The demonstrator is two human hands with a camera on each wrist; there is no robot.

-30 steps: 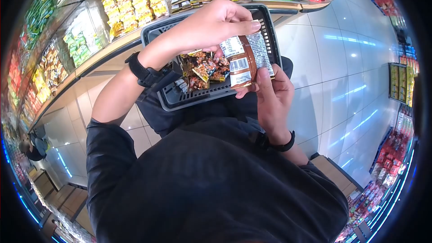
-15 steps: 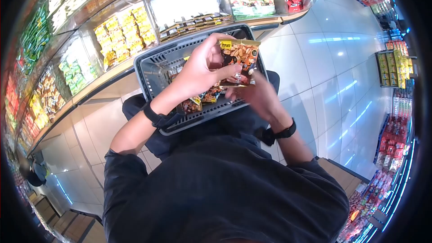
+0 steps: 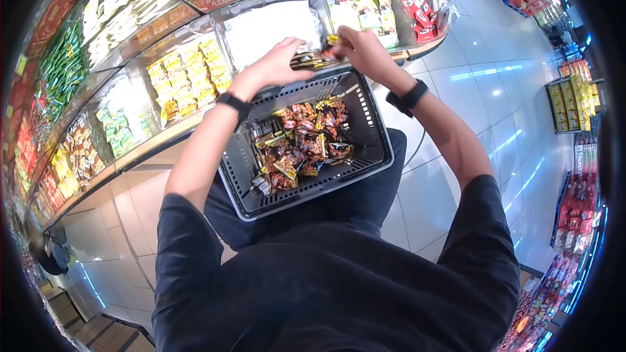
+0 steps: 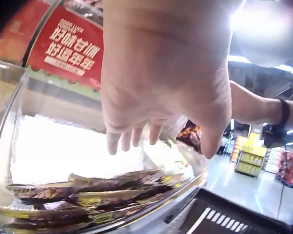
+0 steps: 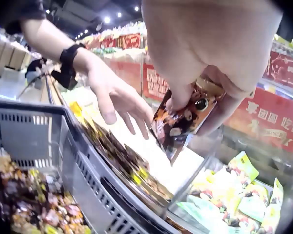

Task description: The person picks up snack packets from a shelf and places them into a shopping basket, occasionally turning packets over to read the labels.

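My right hand pinches a dark, glossy snack packet between thumb and fingers, over the right side of a clear bin with a white floor. Across from it my left hand reaches over the same bin with fingers spread, holding nothing. Below the left hand, a row of similar packets stands along the bin's front edge. A grey plastic basket rests on the person's lap, against the shelf front. Inside it lie many loose snack packets of the same dark-and-orange look.
Left of the bin, yellow packets fill another compartment. To its right are green-and-white bags and red packets. Clear dividers separate the bins. Tiled floor runs along the right, with a display of yellow packs beyond.
Both hands have moved from over the basket forward to the bin. The packet that the left hand held up is out of it; the right hand now holds a packet at the bin.
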